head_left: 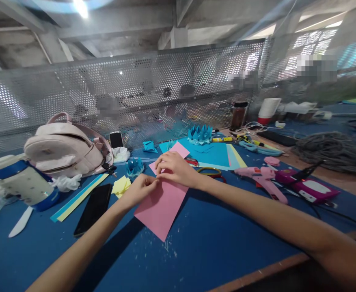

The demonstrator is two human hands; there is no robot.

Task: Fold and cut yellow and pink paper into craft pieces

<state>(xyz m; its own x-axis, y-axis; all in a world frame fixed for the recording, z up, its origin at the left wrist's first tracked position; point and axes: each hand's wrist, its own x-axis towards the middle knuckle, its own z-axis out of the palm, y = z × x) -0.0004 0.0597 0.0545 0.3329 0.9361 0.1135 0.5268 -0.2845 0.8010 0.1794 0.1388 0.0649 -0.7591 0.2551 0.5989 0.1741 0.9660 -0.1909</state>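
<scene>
A pink paper sheet (162, 207) lies flat on the blue table (214, 247) in the middle. My left hand (139, 188) pinches its upper left edge. My right hand (173, 168) presses down on the sheet's far end, fingers curled over the paper. Both hands meet at the top of the sheet. A second pink sheet (180, 149) lies just beyond my right hand, on several blue and yellow sheets (214, 154).
A black phone (94, 209) and blue and yellow paper strips (77, 198) lie left. A pink backpack (65, 148) stands back left. Folded blue paper shapes (199, 134), scissors (210, 172), a pink glue gun (264, 180) and grey cord (333, 152) lie to the right.
</scene>
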